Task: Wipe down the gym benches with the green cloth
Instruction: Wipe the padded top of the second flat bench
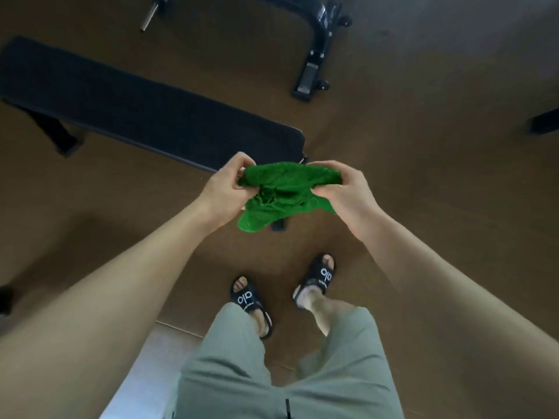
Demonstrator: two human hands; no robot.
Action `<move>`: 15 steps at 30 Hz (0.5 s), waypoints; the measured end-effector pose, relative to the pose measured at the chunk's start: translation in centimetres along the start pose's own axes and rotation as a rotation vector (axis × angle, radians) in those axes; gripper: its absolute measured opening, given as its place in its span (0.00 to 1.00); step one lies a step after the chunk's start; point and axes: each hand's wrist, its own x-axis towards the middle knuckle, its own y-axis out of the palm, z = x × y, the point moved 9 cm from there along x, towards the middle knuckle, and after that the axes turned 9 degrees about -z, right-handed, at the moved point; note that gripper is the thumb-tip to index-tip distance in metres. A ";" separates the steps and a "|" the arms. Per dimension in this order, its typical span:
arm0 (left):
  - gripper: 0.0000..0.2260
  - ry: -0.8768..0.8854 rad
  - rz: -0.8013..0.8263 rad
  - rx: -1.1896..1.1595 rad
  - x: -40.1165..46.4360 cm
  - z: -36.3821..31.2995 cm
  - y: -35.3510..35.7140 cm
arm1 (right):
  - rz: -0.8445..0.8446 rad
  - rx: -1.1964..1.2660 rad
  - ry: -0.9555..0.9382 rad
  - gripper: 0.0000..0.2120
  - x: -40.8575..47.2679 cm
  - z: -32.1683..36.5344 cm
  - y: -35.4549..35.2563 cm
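Note:
The green cloth hangs crumpled in the air between both hands, above the floor in front of my feet. My left hand pinches its left edge with curled fingers. My right hand grips its right edge. A long black padded gym bench runs from the upper left to just behind the cloth; its near end sits right past my hands.
The black metal frame of another piece of gym equipment stands at the top centre, with a bar end to its left. A dark object pokes in at the right edge. Brown floor lies around the bench.

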 end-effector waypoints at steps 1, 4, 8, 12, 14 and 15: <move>0.11 0.074 -0.031 0.056 2.4 -0.2 -0.6 | -0.027 -0.039 -0.096 0.19 1.9 1.0 0.6; 0.15 0.399 -0.196 0.305 8.7 -1.3 -2.3 | -0.117 -0.187 -0.413 0.18 7.5 3.3 2.7; 0.16 0.708 -0.309 0.579 15.3 1.9 -1.8 | -0.204 -0.363 -0.824 0.21 14.5 1.7 6.3; 0.16 0.824 -0.148 0.782 20.9 13.3 2.8 | 0.070 -0.947 -0.935 0.29 22.2 -9.6 12.9; 0.16 0.802 -0.139 0.825 23.6 19.4 4.3 | 0.158 -1.100 -0.913 0.28 25.4 -15.6 14.9; 0.15 0.745 -0.181 0.810 25.2 22.0 4.4 | 0.139 -1.066 -0.942 0.25 26.6 -17.0 15.6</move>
